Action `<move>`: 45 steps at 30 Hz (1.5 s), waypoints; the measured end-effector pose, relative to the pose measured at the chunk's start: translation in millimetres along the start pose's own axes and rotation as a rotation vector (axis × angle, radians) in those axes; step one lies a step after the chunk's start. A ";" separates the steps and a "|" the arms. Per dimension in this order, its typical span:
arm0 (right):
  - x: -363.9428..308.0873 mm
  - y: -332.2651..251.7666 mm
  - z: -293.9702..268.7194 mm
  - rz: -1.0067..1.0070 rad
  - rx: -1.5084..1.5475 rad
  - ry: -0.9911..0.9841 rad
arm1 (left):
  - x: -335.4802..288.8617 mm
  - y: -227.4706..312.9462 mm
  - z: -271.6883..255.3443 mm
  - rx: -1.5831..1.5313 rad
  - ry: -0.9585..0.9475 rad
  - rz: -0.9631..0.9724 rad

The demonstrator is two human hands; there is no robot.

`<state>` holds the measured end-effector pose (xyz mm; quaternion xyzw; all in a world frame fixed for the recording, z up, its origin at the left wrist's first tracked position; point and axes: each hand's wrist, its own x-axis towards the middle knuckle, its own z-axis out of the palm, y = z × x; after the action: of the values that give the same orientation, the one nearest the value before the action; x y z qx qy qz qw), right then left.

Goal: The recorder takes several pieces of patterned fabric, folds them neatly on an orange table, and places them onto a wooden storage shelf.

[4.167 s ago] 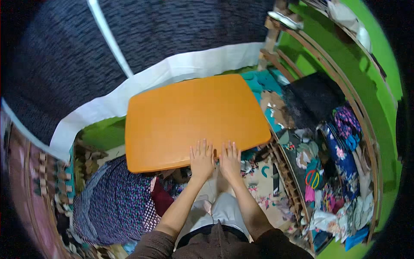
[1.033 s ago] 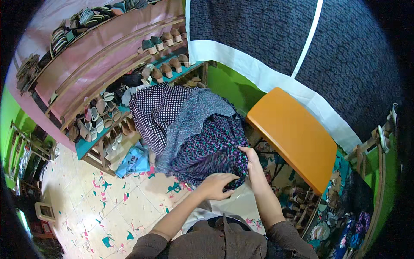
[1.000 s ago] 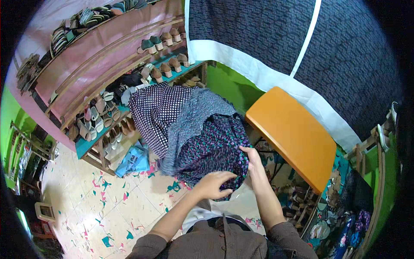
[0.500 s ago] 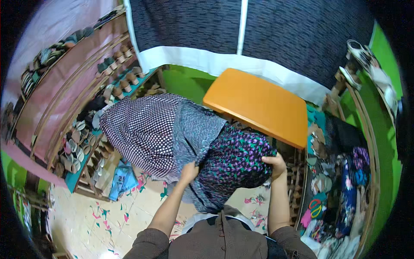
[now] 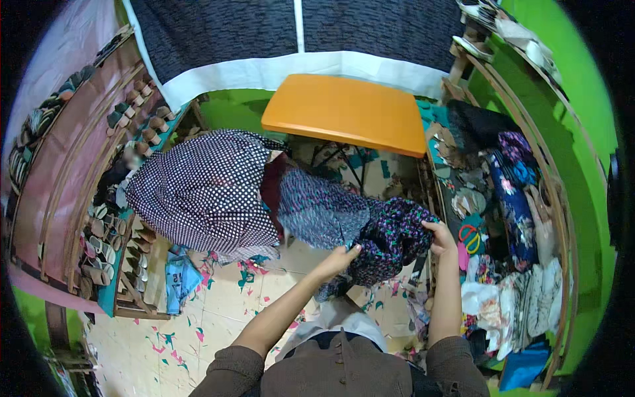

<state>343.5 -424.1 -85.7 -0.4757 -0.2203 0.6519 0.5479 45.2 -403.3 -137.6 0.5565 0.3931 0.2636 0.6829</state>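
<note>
A dark floral cloth (image 5: 397, 231) with purple and green flowers hangs bunched in front of me. My right hand (image 5: 443, 238) grips its right edge between thumb and fingers. My left hand (image 5: 338, 261) is closed on the lower left part of this cloth, where it meets a bluish-grey patterned cloth (image 5: 321, 208). Whether these two are one piece, I cannot tell. To their left, a dark polka-dot cloth (image 5: 205, 188) lies draped over something bulky that it hides. A dark red piece (image 5: 272, 185) shows between the polka-dot and grey cloths.
An orange tabletop (image 5: 347, 112) stands ahead. Racks with shoe forms (image 5: 99, 248) line the left side. A right-hand shelf holds folded cloths (image 5: 509, 298) and scissors (image 5: 469, 238) with red and yellow handles. Coloured scraps (image 5: 175, 337) litter the tiled floor, and a blue bag (image 5: 180, 274) leans by the left rack.
Both hands have moved right with the floral cloth. The grey cloth has drawn away from the polka-dot cloth, uncovering the dark red piece. The view has shifted, showing more of the right shelf.
</note>
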 end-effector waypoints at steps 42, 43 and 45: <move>225.2 -230.3 -20.3 -0.186 0.126 -0.209 | 256.7 222.7 -221.2 -0.463 0.400 0.273; 239.7 -236.7 -17.2 -0.159 0.140 -0.210 | 266.6 226.6 -228.0 -0.460 0.397 0.281; 265.2 -246.3 -11.4 -0.148 0.140 -0.239 | 285.4 241.5 -221.7 -0.487 0.307 0.310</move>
<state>491.7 -107.3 7.8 -0.3379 -0.2722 0.6754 0.5962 37.4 5.2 10.6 0.3837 0.3277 0.5315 0.6804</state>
